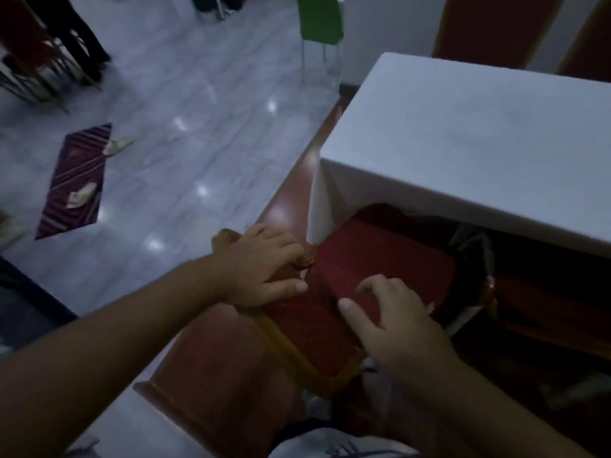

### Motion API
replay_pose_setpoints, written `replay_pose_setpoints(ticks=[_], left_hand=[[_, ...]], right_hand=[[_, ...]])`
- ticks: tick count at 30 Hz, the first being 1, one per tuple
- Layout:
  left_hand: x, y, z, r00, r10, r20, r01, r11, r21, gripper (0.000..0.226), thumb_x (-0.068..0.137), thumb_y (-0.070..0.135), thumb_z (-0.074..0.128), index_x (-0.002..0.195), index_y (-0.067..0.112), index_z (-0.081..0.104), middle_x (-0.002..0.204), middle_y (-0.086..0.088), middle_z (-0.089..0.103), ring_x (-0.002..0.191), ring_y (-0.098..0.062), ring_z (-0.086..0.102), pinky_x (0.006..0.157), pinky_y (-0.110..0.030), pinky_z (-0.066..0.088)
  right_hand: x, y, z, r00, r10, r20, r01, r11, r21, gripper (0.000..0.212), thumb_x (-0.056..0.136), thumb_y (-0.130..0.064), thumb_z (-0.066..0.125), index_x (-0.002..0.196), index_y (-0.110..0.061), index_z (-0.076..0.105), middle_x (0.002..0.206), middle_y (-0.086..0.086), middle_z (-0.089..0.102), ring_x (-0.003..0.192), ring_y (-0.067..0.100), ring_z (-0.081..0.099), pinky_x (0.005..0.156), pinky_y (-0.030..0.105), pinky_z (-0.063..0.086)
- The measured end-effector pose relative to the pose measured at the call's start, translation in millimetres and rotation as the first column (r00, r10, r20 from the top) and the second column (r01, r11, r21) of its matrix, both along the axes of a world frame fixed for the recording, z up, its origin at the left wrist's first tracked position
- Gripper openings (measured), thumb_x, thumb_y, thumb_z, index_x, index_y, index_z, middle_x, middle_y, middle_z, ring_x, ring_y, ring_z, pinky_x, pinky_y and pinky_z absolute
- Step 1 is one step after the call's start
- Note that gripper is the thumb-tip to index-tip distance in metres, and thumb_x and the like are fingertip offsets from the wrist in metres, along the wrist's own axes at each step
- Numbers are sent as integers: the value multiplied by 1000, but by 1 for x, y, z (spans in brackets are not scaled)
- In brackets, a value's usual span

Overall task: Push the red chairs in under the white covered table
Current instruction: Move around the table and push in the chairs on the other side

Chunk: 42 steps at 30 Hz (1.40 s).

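A red chair [317, 312] with a gold frame stands in front of me, its seat partly under the white covered table [479, 143]. My left hand [264, 269] grips the top left corner of the chair's backrest. My right hand [393, 315] rests on the backrest's right part, fingers spread and curled over the edge. A second red chair [542, 312] sits in shadow under the table to the right. Two more red chairs [496, 28] stand behind the table at the top right.
The table stands on a reddish-brown raised platform [231, 375] whose edge drops to shiny marble floor [185, 143] on the left. A striped rug [76, 183] with sandals lies on the floor. A green chair [319, 21] stands at the top, and a person's legs [79, 34] at top left.
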State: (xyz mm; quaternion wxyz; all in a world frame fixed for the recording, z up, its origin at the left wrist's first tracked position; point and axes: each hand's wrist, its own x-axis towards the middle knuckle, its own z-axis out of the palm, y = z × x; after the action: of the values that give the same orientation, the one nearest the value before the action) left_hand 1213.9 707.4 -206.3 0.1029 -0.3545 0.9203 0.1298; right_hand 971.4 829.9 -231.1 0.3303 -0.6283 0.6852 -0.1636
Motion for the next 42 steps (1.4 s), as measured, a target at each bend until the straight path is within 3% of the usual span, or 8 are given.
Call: replay_pose_setpoints(ticks=[4, 7, 10, 14, 24, 28, 36, 42], left_hand=[[71, -36, -7, 999, 4, 44, -13, 978, 210, 52, 83, 84, 43, 107, 40, 57, 105, 16, 57, 104, -8, 52, 107, -43, 34], [93, -44, -19, 999, -34, -26, 40, 962, 271, 54, 78, 84, 50, 113, 42, 56, 108, 20, 54, 107, -4, 48, 109, -37, 27], [99, -44, -31, 991, -72, -109, 97, 964, 247, 50, 82, 81, 50, 107, 37, 56, 103, 17, 54, 101, -4, 48, 108, -40, 30], [102, -42, -41, 975, -104, -198, 132, 982, 137, 48, 86, 80, 49, 93, 33, 58, 90, 14, 54, 87, -9, 52, 89, -38, 41], [59, -5, -39, 966, -25, -258, 49, 995, 87, 48, 81, 86, 45, 79, 38, 50, 75, 20, 50, 71, 1, 47, 66, -24, 36], [25, 22, -39, 960, 21, -278, -1, 997, 74, 48, 80, 88, 42, 74, 41, 37, 70, 22, 43, 65, 0, 43, 68, -33, 44], [-50, 80, -44, 928, 103, -357, -132, 989, -60, 50, 77, 83, 51, 78, 33, 51, 69, 15, 52, 57, -12, 55, 59, -32, 39], [-105, 118, -45, 926, 165, -339, -192, 980, -48, 51, 75, 83, 54, 76, 32, 56, 69, 13, 54, 59, -13, 55, 56, -30, 39]], right_hand=[[86, -20, -7, 982, 182, 44, -184, 982, 40, 46, 84, -81, 36, 107, -42, 42, 104, -17, 45, 102, 8, 46, 82, 42, 49], [116, -22, -18, 939, 345, 9, -344, 934, 97, 47, 84, -81, 42, 107, -40, 37, 104, -16, 41, 100, 11, 47, 75, 42, 49], [122, -26, -27, 882, 471, -31, -462, 875, 142, 47, 89, -61, 59, 119, -35, 34, 114, -11, 38, 104, 19, 48, 71, 41, 47], [117, -33, -34, 856, 513, 61, -516, 851, 95, 34, 92, -36, 63, 117, -26, 41, 108, -8, 37, 87, 20, 48, 68, 43, 43], [58, -17, -34, 835, 544, 76, -549, 832, 82, 52, 88, -36, 69, 132, -23, 45, 122, -4, 45, 97, 28, 59, 75, 51, 51], [19, -2, -31, 855, 512, 79, -518, 848, 114, 60, 87, -43, 72, 139, -34, 43, 133, -8, 46, 108, 25, 63, 82, 51, 55], [-60, 39, -16, 893, 442, 84, -448, 888, 103, 60, 83, -21, 69, 135, -41, 48, 131, -20, 50, 114, 5, 59, 88, 41, 55], [-102, 86, -18, 954, 297, -29, -296, 954, 38, 58, 81, -21, 64, 129, -49, 50, 127, -33, 53, 118, -11, 52, 87, 14, 43]])
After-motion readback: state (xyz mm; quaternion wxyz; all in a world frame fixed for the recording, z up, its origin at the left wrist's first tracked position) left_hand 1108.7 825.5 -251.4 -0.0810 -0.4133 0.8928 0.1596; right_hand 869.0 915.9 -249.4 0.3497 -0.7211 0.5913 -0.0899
